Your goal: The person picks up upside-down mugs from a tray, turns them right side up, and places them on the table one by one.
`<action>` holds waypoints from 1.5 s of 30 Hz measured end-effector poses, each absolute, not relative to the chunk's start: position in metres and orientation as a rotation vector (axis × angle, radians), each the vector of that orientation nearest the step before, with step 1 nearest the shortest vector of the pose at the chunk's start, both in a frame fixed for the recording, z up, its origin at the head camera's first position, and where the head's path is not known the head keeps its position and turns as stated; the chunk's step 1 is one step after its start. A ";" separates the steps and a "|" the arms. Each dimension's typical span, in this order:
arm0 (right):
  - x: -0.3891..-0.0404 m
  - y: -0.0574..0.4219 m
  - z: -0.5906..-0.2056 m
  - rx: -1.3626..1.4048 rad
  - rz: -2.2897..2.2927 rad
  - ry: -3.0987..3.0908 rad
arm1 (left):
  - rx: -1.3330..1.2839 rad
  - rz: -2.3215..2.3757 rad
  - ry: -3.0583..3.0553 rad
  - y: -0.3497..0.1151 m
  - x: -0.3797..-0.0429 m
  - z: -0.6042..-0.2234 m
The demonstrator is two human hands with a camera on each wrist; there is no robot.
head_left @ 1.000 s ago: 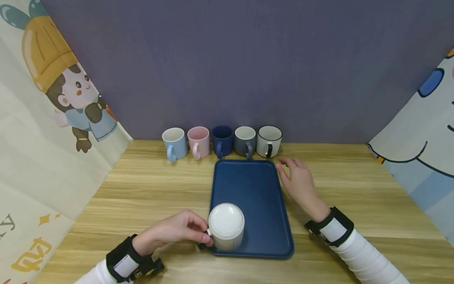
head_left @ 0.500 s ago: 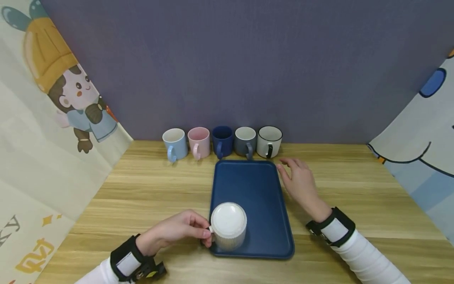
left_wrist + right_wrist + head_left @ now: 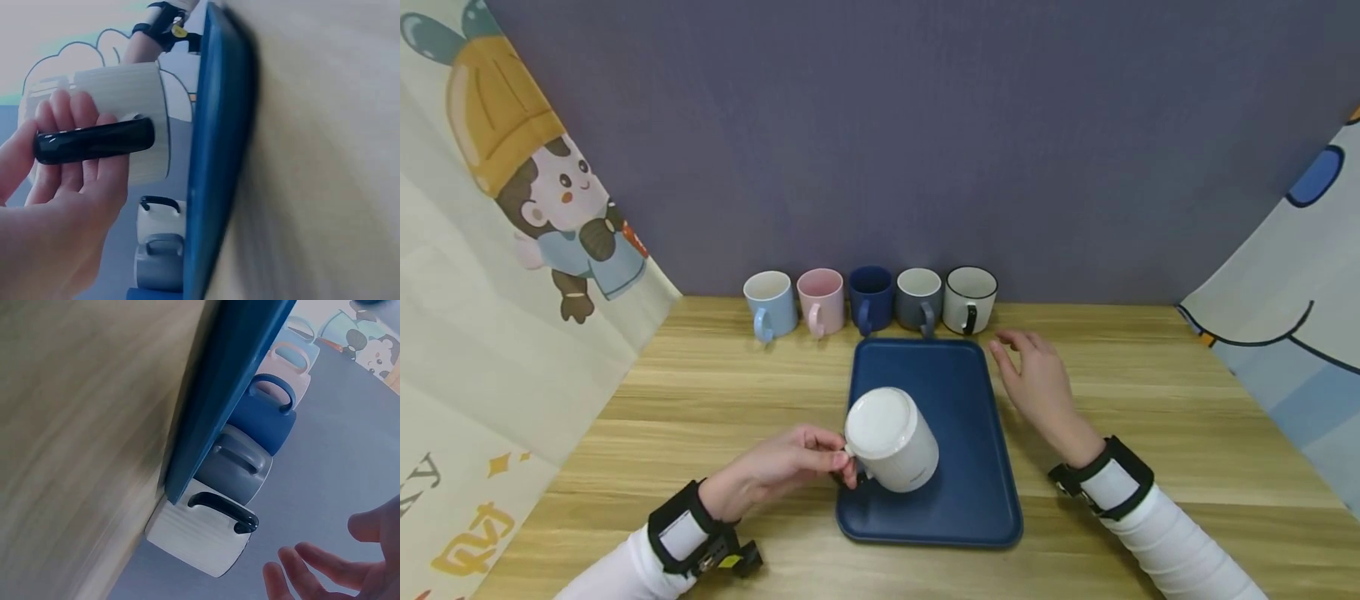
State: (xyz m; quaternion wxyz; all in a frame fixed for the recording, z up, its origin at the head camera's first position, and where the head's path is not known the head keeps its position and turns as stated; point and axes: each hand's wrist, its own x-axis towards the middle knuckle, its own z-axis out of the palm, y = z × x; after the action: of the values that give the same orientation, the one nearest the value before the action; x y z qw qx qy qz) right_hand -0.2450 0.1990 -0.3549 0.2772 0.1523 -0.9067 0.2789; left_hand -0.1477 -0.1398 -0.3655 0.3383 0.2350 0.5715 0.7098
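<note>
My left hand (image 3: 775, 471) grips a white mug (image 3: 904, 450) by its black handle (image 3: 94, 142). Fingers pass behind the handle in the left wrist view, with the thumb at its end. Seen from the head, the mug is upside down and tilted over the blue tray (image 3: 955, 400), its base facing up and leftward and its mouth hidden. My right hand (image 3: 1037, 379) holds nothing; its fingers are loosely bent just off the tray's far right corner, near a white mug with a black rim and handle (image 3: 958, 315).
Along the grey back wall stands a row of mugs: light blue (image 3: 780, 315), pink (image 3: 829, 310), dark blue (image 3: 882, 304), grey (image 3: 912, 310) and the black-rimmed white one. Their handles face the front. The tray lies lengthwise on the wooden table (image 3: 715, 400).
My left hand has moved away from the tray's near edge, taking the upside-down mug with it. The mug has tilted, showing more of its side. The right hand has shifted slightly.
</note>
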 end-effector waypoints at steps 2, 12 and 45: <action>-0.245 0.199 -0.354 0.410 0.747 -2.435 | 0.633 1.900 1.494 -0.137 -0.152 -0.362; -0.243 0.194 -0.351 0.405 0.792 -2.448 | 0.539 2.145 1.400 -0.121 -0.179 -0.346; -0.234 0.159 -0.338 0.503 0.846 -2.404 | 0.696 2.452 1.161 -0.075 -0.229 -0.312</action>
State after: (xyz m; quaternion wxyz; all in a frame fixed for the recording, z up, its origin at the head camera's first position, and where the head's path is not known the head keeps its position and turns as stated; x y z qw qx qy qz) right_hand -0.2339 0.1587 -0.3381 0.2686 0.1863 -0.8915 0.3135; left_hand -0.2285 -0.0753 -0.3123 0.1695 0.2449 0.4086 0.8628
